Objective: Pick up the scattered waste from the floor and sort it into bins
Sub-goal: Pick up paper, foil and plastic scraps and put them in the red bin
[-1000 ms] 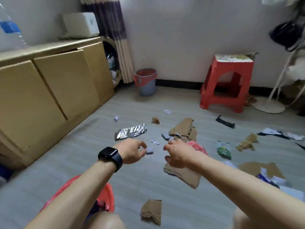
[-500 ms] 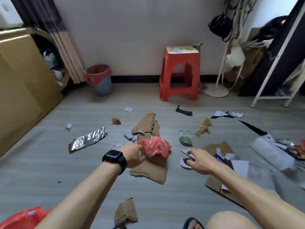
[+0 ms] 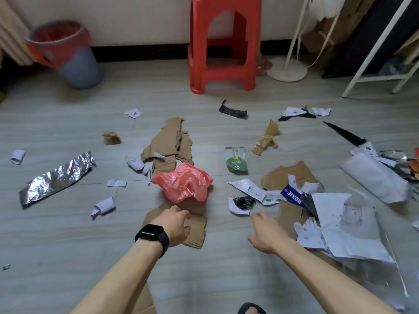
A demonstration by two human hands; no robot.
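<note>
left hand [image 3: 173, 224]: down low over the near cardboard, fingers loosely curled, nothing in them. Whether the tips touch the sheet, can't tell from here.
right hand [image 3: 267, 234]: fingers out, thumb spread, empty, reaching toward the paper scrap and apart from it.
near cardboard [image 3: 197, 234]: torn brown sheet, flat on the floor under the left hand. Looks light and fairly stiff, so I'd slide fingers under a ragged edge and lift. A pinch from the top won't catch a flat sheet.
paper scrap [image 3: 234, 208]: small and white, with a crumpled black wad [image 3: 243, 201] sitting on it. Flimsy stuff. Best scooped together, or the wad likely rolls off.
red bag [image 3: 183, 182]: crumpled thin plastic, just beyond the left hand, resting on the cardboard's far end. Soft, nearly weightless, probably slippery. Grab a bunched fold.
foil [image 3: 56, 177]: long crinkled strip, well off to the left. Should crush easily, so take it mid-length.
green packet [image 3: 235, 159]: flat pouch between the two cardboard piles. Take it by an edge.
far cardboard [image 3: 172, 141]: bigger torn pieces, overlapping, with white scraps on them.
bin [image 3: 79, 69]: grey, by the far wall at left, well away from all the waste. A red liner [image 3: 56, 35] is folded over its rim. The view is blurred, so I can't tell what's inside.
</note>
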